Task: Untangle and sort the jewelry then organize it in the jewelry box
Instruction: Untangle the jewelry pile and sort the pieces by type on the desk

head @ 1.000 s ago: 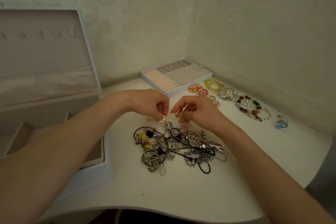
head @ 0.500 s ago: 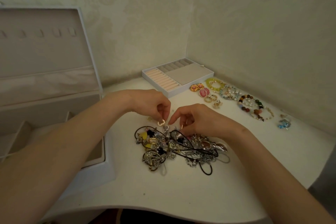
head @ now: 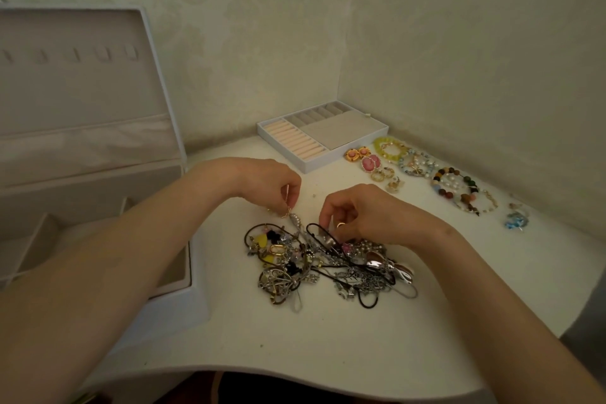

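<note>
From the head camera, a white table point(head: 229, 338) fills the lower part of the view, set into a corner of pale patterned wall point(head: 295, 26). Near the middle of the table lies a tangled pile of jewelry point(head: 324, 266), with dark cords, silver chains, a yellow piece and small charms knotted together. The left hand point(head: 272, 184) hovers over the far left edge of the pile, its thumb and forefinger pinched on a small gold earring point(head: 286, 211) whose beaded silver end hangs down to touch the pile. The right hand point(head: 357, 213) rests on the far right part of the pile, fingers curled and pinching into the tangle at a dark cord loop; exactly which strand it grips cannot be told. A gold ring point(head: 341, 225) shows on one of its fingers. At the left stands the open jewelry box point(head: 183, 292), white outside and beige inside, its lid point(head: 82, 92) raised and its compartments partly hidden by the left forearm. At the far side of the table sits a separate tray point(head: 347, 154) with peach ring rolls and grey sections. To the right of the tray, sorted pieces lie in a row along the wall: pink and gold earrings point(head: 364, 159), a yellow-green bead bracelet point(head: 390, 147), a pale bead bracelet point(head: 418, 166), a multicoloured bead bracelet point(head: 455, 188), and a small blue piece point(head: 516, 218) farthest right.
</note>
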`<state>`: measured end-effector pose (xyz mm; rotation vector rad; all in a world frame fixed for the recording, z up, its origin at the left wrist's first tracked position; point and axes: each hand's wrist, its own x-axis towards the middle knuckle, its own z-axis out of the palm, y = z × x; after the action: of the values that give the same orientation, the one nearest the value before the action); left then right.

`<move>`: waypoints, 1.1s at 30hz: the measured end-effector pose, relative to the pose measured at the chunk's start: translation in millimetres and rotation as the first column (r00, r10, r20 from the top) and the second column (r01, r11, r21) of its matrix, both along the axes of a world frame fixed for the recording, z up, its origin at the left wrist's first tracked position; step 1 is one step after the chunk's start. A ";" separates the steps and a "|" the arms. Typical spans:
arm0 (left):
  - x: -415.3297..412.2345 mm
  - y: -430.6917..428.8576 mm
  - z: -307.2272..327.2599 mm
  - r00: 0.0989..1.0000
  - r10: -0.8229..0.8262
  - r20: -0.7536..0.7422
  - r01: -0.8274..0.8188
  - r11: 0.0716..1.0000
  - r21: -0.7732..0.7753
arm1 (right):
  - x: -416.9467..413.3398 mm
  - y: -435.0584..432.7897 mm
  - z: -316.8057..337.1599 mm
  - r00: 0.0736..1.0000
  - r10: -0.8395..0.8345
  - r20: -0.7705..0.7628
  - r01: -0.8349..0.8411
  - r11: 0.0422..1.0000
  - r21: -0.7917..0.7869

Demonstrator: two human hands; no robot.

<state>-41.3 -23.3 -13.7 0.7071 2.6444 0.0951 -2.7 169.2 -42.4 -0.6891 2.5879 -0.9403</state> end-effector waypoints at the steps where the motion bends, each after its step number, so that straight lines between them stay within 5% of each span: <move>1: -0.3 -0.7 -0.1 1.000 0.004 0.011 -0.003 1.000 -0.005 | -0.3 0.3 0.1 1.000 0.001 0.004 -0.001 1.000 0.004; 9: 0.3 0.0 1.4 1.000 -0.001 0.007 0.000 0.999 0.042 | 3.8 2.2 7.5 0.996 -0.065 -0.061 0.055 0.988 -0.147; 14: 15.2 9.4 14.5 0.989 -0.093 0.112 0.069 0.977 0.200 | 16.1 -1.6 15.1 0.984 0.173 0.032 -0.170 0.981 -0.093; 17: 25.6 15.0 15.0 0.970 -0.140 0.201 0.125 0.989 0.083 | 16.8 -4.1 11.6 0.979 0.202 0.026 -0.202 0.979 -0.016; 22: 29.6 9.2 10.8 0.979 -0.151 0.135 0.163 0.983 -0.083 | 15.6 -2.4 10.7 0.978 0.206 0.013 -0.206 0.978 0.038; 33: 21.9 -25.6 13.7 0.990 -0.083 0.112 0.088 0.995 -0.037 | 12.3 -0.8 10.1 0.991 0.135 -0.020 -0.136 0.990 -0.029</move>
<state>-19.4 -48.9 0.0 0.7769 2.5000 0.0529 9.6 168.4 -32.4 -0.8738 2.5100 -0.9369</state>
